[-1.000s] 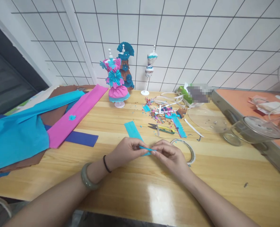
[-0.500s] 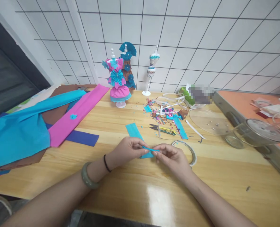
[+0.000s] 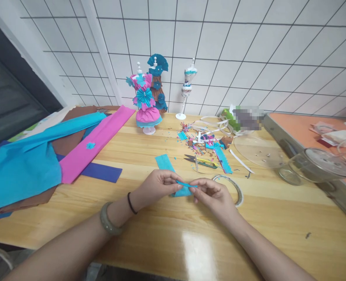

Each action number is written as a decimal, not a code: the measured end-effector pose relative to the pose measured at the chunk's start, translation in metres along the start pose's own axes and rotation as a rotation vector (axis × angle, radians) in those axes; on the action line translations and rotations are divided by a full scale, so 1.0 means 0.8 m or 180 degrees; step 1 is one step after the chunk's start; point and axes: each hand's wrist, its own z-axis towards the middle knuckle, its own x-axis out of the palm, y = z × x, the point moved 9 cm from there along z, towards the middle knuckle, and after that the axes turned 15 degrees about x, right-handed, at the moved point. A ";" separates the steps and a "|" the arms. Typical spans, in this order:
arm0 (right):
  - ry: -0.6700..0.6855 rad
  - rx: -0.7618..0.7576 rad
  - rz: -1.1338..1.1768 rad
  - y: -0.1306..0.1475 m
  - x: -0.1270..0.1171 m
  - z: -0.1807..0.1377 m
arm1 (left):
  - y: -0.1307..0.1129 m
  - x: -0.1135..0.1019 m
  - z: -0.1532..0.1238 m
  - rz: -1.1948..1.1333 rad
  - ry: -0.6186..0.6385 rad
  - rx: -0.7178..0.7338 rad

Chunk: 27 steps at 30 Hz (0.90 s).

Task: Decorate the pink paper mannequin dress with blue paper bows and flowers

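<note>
Between my two hands is a strip of light blue crepe paper (image 3: 164, 162), its near end folded into a narrow band. My left hand (image 3: 163, 183) pinches the left end of that fold between thumb and fingers. The right end is pinched by my right hand (image 3: 209, 192). The rest of the strip slants away to the upper left on the wooden table. Just beyond my right hand lies a roll of double-sided tape (image 3: 239, 195), partly hidden by it. Yellow-handled thread snips (image 3: 206, 162) lie farther back, among paper scraps (image 3: 202, 140).
At the left is a pile of crepe paper, with a pink sheet (image 3: 98, 144) on top. Two miniature dress forms in paper dresses (image 3: 147, 116) and a barer one (image 3: 187, 82) stand by the tiled wall. A clear container (image 3: 310, 168) is at the right.
The hands and the folded strip stay almost in place. Only a very slight shift of the whole view shows.
</note>
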 end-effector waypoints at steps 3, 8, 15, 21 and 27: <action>0.0033 0.0021 0.0028 0.001 0.001 0.000 | -0.002 -0.001 0.001 -0.0024 -0.0021 0.0011; 0.0057 0.0016 0.0070 0.001 0.000 -0.002 | -0.004 -0.002 0.001 -0.0049 -0.0020 -0.0005; 0.0125 0.0172 0.0113 -0.004 -0.001 0.001 | -0.010 -0.004 0.002 0.0009 -0.0051 0.0025; 0.0227 0.0308 0.0229 -0.007 -0.002 0.004 | -0.012 -0.004 0.002 -0.0042 -0.0046 0.0069; 0.0286 0.0306 0.0147 -0.004 0.001 0.001 | -0.017 -0.006 0.002 0.0270 -0.0037 0.0180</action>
